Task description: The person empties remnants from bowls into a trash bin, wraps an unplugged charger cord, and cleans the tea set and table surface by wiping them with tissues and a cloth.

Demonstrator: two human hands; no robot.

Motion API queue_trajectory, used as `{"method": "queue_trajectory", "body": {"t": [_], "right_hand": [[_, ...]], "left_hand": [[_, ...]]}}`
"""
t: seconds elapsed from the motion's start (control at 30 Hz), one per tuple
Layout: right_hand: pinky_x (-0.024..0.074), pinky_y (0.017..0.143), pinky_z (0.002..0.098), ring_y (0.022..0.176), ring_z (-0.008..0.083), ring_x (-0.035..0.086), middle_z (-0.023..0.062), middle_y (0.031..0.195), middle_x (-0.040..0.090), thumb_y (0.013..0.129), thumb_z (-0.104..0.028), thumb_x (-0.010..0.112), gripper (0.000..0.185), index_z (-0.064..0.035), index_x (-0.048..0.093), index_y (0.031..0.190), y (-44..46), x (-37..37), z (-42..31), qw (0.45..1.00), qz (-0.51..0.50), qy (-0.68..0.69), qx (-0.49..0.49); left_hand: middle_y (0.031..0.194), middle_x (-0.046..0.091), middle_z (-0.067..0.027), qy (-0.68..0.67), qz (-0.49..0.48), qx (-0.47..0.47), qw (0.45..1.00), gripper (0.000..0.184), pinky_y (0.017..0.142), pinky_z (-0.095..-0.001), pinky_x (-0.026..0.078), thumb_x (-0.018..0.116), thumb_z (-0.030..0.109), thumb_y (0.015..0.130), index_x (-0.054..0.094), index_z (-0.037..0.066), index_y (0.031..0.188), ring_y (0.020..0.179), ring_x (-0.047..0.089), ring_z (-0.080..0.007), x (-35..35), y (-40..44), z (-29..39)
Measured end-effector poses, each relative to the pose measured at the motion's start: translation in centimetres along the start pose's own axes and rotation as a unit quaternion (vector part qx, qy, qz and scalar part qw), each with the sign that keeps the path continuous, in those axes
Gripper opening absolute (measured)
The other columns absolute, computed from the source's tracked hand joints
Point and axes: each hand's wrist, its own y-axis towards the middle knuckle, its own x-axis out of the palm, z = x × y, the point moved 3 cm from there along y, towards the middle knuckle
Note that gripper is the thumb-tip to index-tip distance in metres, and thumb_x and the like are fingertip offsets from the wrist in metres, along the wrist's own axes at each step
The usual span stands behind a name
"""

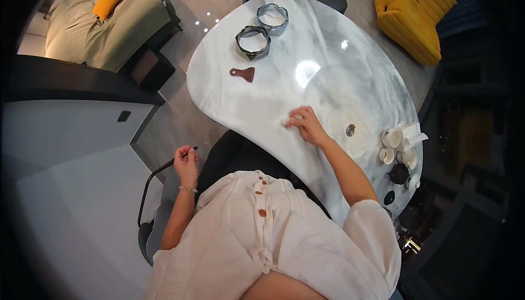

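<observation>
My right hand (pixel 308 126) hovers over the near part of the white marble table (pixel 257 103). Its fingers are bent together and slightly blurred, with something small and pale at the tips. Off the table's left side, my left hand (pixel 186 164) is curled beside the thin black chair armrest (pixel 146 193). A short black tip shows at its fingers; whether it belongs to the armrest I cannot tell. A watch-like round object (pixel 350 130) lies right of my right hand. Farther up the table is a brown fan-shaped piece (pixel 244 74) with a hole in its handle.
Two faceted glass bowls, one dark (pixel 252 53) and one bluish (pixel 273 28), stand at the far left. White cups (pixel 390 137), a white box (pixel 411 136) and a dark teapot (pixel 398 174) crowd the right edge. A yellow seat (pixel 407 18) is beyond.
</observation>
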Motion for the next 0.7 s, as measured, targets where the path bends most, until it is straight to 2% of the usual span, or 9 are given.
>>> {"method": "queue_trajectory", "body": {"t": [0.2,0.33,0.4,0.43,0.47,0.57,0.63,0.67,0.7], "right_hand": [[0.0411,0.082,0.0374,0.092,0.0304,0.048,0.0053,0.098,0.058,0.063,0.011,0.051,0.031,-0.0124,0.063,0.079,-9.0,-2.4,-2.6,0.984,0.072,-0.095,0.133],[0.0413,0.083,0.0384,0.091,0.0322,0.053,0.0140,0.093,0.058,0.067,0.008,0.047,0.024,-0.0075,0.060,0.080,-14.8,-2.4,-0.6,0.928,0.206,-0.168,0.261],[0.0455,0.072,0.0302,0.080,0.0192,0.056,0.0066,0.086,0.058,0.073,0.010,0.039,0.029,-0.0052,0.058,0.088,-16.4,-1.7,0.8,0.838,0.360,0.037,0.409],[0.0457,0.066,0.0276,0.079,0.0135,0.054,0.0039,0.086,0.057,0.080,0.008,0.040,0.028,-0.0069,0.055,0.098,-15.7,-1.3,-0.1,0.706,0.420,0.251,0.512],[0.0441,0.059,0.0254,0.074,0.0121,0.053,0.0040,0.090,0.057,0.084,0.006,0.045,0.028,-0.0088,0.051,0.107,-12.6,-0.4,-1.7,0.606,0.523,0.377,0.465],[0.0482,0.070,0.0318,0.086,0.0180,0.056,0.0064,0.102,0.056,0.085,0.003,0.050,0.034,-0.0105,0.047,0.116,0.0,2.1,-7.1,0.524,0.574,0.535,0.330],[0.0454,0.088,0.0408,0.102,0.0238,0.053,0.0094,0.117,0.052,0.085,0.001,0.050,0.040,-0.0118,0.045,0.123,9.9,4.4,-9.9,0.492,0.534,0.632,0.271],[0.0371,0.099,0.0461,0.115,0.0259,0.046,0.0111,0.125,0.048,0.085,0.000,0.051,0.047,-0.0119,0.041,0.129,14.6,5.7,-10.3,0.497,0.481,0.680,0.246],[0.0387,0.098,0.0457,0.115,0.0246,0.047,0.0105,0.126,0.048,0.086,-0.001,0.050,0.046,-0.0106,0.039,0.130,20.3,6.4,-11.6,0.472,0.424,0.736,0.235]], "left_hand": [[0.083,0.056,-0.0036,0.005,-0.055,0.002,0.998,0.012,0.060,-0.0222,0.048,0.057,0.007,0.087,0.051,0.001,0.096,0.068,0.057,-0.0096,1.9,3.9,1.8],[0.084,0.054,-0.0039,-0.016,-0.118,0.045,0.992,0.012,0.061,-0.0226,0.048,0.056,0.009,0.088,0.051,0.001,0.096,0.065,0.055,-0.0097,2.7,10.7,3.7],[0.084,0.054,-0.0035,-0.036,-0.153,0.062,0.986,0.012,0.060,-0.0225,0.049,0.056,0.008,0.088,0.051,0.001,0.096,0.066,0.056,-0.0097,1.7,15.6,3.9],[0.083,0.054,-0.0029,0.006,-0.141,0.071,0.987,0.010,0.060,-0.0228,0.049,0.056,0.008,0.088,0.051,0.001,0.095,0.067,0.057,-0.0097,0.8,17.7,5.8],[0.083,0.054,-0.0029,0.001,-0.145,0.082,0.986,0.010,0.060,-0.0228,0.049,0.056,0.008,0.088,0.051,0.001,0.095,0.067,0.057,-0.0097,-0.3,20.7,6.5],[0.082,0.055,-0.0024,-0.040,-0.089,0.063,0.993,0.010,0.060,-0.0225,0.049,0.056,0.009,0.088,0.053,0.003,0.095,0.068,0.057,-0.0098,-4.6,30.5,6.8],[0.083,0.055,-0.0024,-0.049,-0.072,0.062,0.994,0.010,0.061,-0.0223,0.049,0.056,0.010,0.088,0.053,0.003,0.095,0.068,0.057,-0.0098,-8.7,36.0,7.6],[0.085,0.055,-0.0024,-0.057,-0.050,0.069,0.995,0.011,0.062,-0.0222,0.049,0.056,0.010,0.088,0.053,0.003,0.096,0.069,0.056,-0.0098,-10.1,38.0,8.2],[0.085,0.055,-0.0024,-0.055,-0.049,0.063,0.995,0.011,0.062,-0.0222,0.049,0.056,0.010,0.088,0.053,0.003,0.096,0.069,0.056,-0.0098,-11.3,39.1,9.2]]}}
